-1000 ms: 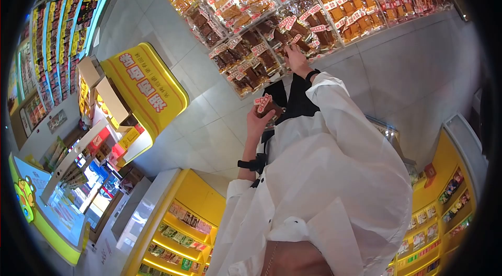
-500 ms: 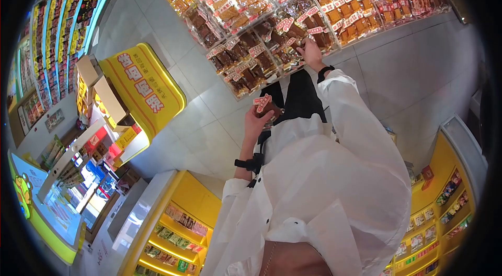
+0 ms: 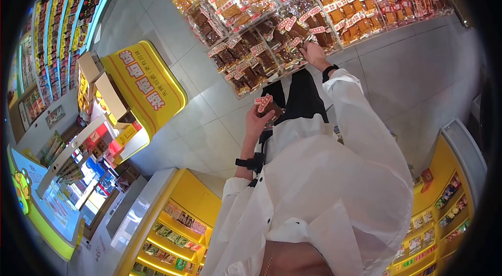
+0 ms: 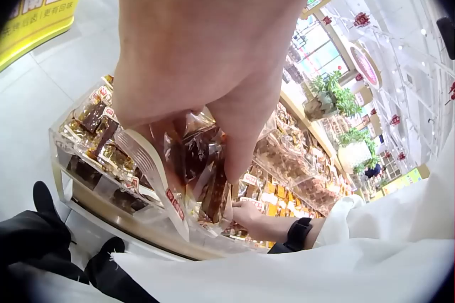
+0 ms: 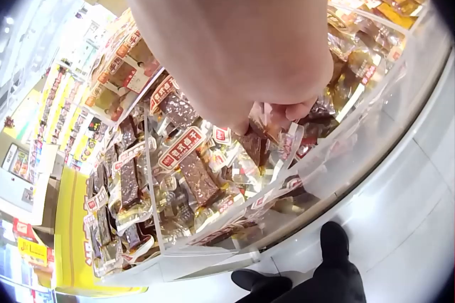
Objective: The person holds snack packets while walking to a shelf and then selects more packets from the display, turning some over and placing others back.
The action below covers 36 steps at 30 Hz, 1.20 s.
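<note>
In the head view the left hand (image 3: pixel 254 122) grips dark brown packets (image 3: pixel 269 107) with red-and-white labels, held in front of the body. The left wrist view shows these clear-wrapped packets (image 4: pixel 202 157) between its thumb and fingers. Reaching into a clear-walled bin (image 5: pixel 213 235) of similar packets, the right hand (image 3: pixel 315 55) is at the bin's front side. In the right wrist view, the fingers (image 5: pixel 298 110) of that hand pinch a small wrapped brown packet (image 5: pixel 254 145) above the others; the palm hides part of it.
Adjoining bins of orange packets (image 3: pixel 351 7) and reddish packets (image 3: pixel 392 1) extend right. A yellow sign stand (image 3: pixel 149 85) with cardboard boxes (image 3: pixel 111 99) stands left. Yellow shelves (image 3: pixel 172 229) are at the lower left. Grey floor tiles (image 3: pixel 209 135) surround the display.
The right hand has moved to the right along the front of the bin and drawn slightly back toward the body. The left hand keeps its hold on the packets, nearly still.
</note>
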Tool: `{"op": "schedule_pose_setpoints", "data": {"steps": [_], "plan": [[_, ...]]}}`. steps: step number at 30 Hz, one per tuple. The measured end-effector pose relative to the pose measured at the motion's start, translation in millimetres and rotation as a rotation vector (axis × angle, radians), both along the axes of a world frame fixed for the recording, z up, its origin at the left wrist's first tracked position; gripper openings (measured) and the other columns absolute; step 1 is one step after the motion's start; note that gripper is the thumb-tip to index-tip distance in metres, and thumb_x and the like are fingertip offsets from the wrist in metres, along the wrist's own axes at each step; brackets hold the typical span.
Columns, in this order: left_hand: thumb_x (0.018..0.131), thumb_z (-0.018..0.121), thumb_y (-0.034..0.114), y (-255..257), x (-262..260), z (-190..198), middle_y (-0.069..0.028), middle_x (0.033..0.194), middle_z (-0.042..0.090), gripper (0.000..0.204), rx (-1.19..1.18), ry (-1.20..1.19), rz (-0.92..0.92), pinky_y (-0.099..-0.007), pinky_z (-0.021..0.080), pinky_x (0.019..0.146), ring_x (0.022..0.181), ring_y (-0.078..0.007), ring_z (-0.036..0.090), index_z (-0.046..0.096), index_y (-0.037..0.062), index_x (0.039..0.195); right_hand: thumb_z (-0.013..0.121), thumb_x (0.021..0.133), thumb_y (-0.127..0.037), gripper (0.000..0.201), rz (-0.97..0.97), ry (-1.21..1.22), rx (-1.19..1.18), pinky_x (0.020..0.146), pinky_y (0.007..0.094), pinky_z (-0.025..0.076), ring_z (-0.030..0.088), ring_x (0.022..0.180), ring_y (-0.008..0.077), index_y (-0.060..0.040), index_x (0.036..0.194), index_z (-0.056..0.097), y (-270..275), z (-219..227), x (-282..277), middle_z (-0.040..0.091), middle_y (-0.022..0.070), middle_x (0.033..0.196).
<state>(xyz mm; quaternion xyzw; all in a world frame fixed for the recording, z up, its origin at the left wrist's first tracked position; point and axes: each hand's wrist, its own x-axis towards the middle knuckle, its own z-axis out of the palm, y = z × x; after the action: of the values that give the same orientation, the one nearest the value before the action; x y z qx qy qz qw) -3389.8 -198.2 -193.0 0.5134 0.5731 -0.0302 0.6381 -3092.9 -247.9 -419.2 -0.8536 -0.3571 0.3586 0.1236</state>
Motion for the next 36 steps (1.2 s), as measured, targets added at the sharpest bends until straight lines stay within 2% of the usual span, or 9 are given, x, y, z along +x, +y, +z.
{"op": "schedule_pose_setpoints", "data": {"steps": [8, 13, 19, 22, 25, 29, 32, 35, 36], "plan": [[0.081, 0.076, 0.011, -4, 0, -1, -0.0058, 0.101, 0.068, 0.040, -0.011, -0.002, 0.010, -0.0259, 0.051, 0.078, 0.087, -0.0102, 0.064, 0.060, -0.0010, 0.115, 0.066, 0.086, -0.031, 0.025, -0.124, 0.076, 0.080, 0.072, 0.0451, 0.052, 0.067, 0.081, 0.0343, -0.0069, 0.092, 0.066, 4, -16, -26, 0.069, 0.0151, 0.083], [0.081, 0.077, 0.012, -4, -4, -2, -0.0053, 0.101, 0.068, 0.041, -0.010, -0.011, 0.008, -0.0250, 0.051, 0.077, 0.088, -0.0096, 0.064, 0.060, -0.0011, 0.115, 0.070, 0.084, -0.026, 0.020, -0.330, 0.107, 0.137, 0.070, 0.0410, 0.051, 0.067, 0.078, 0.0293, -0.0067, 0.090, 0.065, -1, -39, -31, 0.070, 0.0110, 0.083], [0.081, 0.076, 0.013, -3, -1, 1, -0.0058, 0.101, 0.068, 0.040, -0.001, 0.010, -0.012, -0.0257, 0.051, 0.078, 0.088, -0.0101, 0.064, 0.060, -0.0011, 0.115, 0.071, 0.084, -0.028, 0.023, -0.326, 0.271, 0.157, 0.070, 0.0374, 0.051, 0.067, 0.076, 0.0254, -0.0058, 0.090, 0.067, -2, -54, -22, 0.069, 0.0102, 0.081], [0.081, 0.076, 0.014, -4, -1, -2, -0.0058, 0.101, 0.068, 0.041, 0.023, 0.011, -0.029, -0.0262, 0.051, 0.077, 0.087, -0.0105, 0.065, 0.060, -0.0006, 0.116, 0.070, 0.084, -0.030, 0.024, -0.278, 0.273, 0.079, 0.077, 0.0411, 0.052, 0.067, 0.086, 0.0293, -0.0095, 0.097, 0.071, 4, -33, -16, 0.071, 0.0117, 0.090], [0.081, 0.076, 0.014, -4, 1, -2, -0.0054, 0.101, 0.068, 0.042, 0.018, 0.031, -0.051, -0.0260, 0.052, 0.076, 0.085, -0.0103, 0.064, 0.060, -0.0001, 0.116, 0.071, 0.084, -0.029, 0.026, -0.197, 0.129, 0.110, 0.073, 0.0424, 0.051, 0.067, 0.082, 0.0305, -0.0040, 0.092, 0.068, 8, -26, -18, 0.069, 0.0138, 0.083], [0.081, 0.077, 0.014, -5, 0, -5, -0.0051, 0.100, 0.068, 0.042, 0.013, -0.022, -0.025, -0.0253, 0.052, 0.074, 0.084, -0.0096, 0.064, 0.060, 0.0000, 0.117, 0.071, 0.083, -0.030, 0.027, -0.165, 0.020, 0.055, 0.074, 0.0451, 0.051, 0.066, 0.084, 0.0349, -0.0035, 0.091, 0.067, 13, -27, -26, 0.068, 0.0158, 0.084], [0.081, 0.076, 0.014, -4, 0, -6, -0.0046, 0.099, 0.068, 0.042, 0.007, 0.019, -0.040, -0.0246, 0.052, 0.072, 0.083, -0.0090, 0.064, 0.060, 0.0003, 0.117, 0.071, 0.083, -0.031, 0.028, -0.246, -0.036, 0.080, 0.074, 0.0448, 0.051, 0.066, 0.083, 0.0369, -0.0034, 0.088, 0.065, 11, -32, -32, 0.068, 0.0164, 0.083], [0.081, 0.076, 0.014, -6, -1, -11, -0.0046, 0.098, 0.068, 0.040, 0.038, -0.023, -0.031, -0.0248, 0.052, 0.072, 0.082, -0.0092, 0.064, 0.061, 0.0002, 0.115, 0.072, 0.083, -0.031, 0.028, -0.340, 0.017, 0.013, 0.074, 0.0435, 0.052, 0.066, 0.081, 0.0345, -0.0040, 0.084, 0.065, 5, -32, -27, 0.068, 0.0145, 0.080], [0.081, 0.076, 0.013, -5, 1, -9, -0.0055, 0.099, 0.068, 0.040, 0.018, -0.015, -0.017, -0.0262, 0.052, 0.075, 0.084, -0.0104, 0.064, 0.060, -0.0004, 0.115, 0.073, 0.082, -0.031, 0.028, -0.363, 0.062, 0.019, 0.073, 0.0428, 0.052, 0.067, 0.080, 0.0329, -0.0048, 0.084, 0.065, 3, -35, -25, 0.068, 0.0136, 0.080]]}}
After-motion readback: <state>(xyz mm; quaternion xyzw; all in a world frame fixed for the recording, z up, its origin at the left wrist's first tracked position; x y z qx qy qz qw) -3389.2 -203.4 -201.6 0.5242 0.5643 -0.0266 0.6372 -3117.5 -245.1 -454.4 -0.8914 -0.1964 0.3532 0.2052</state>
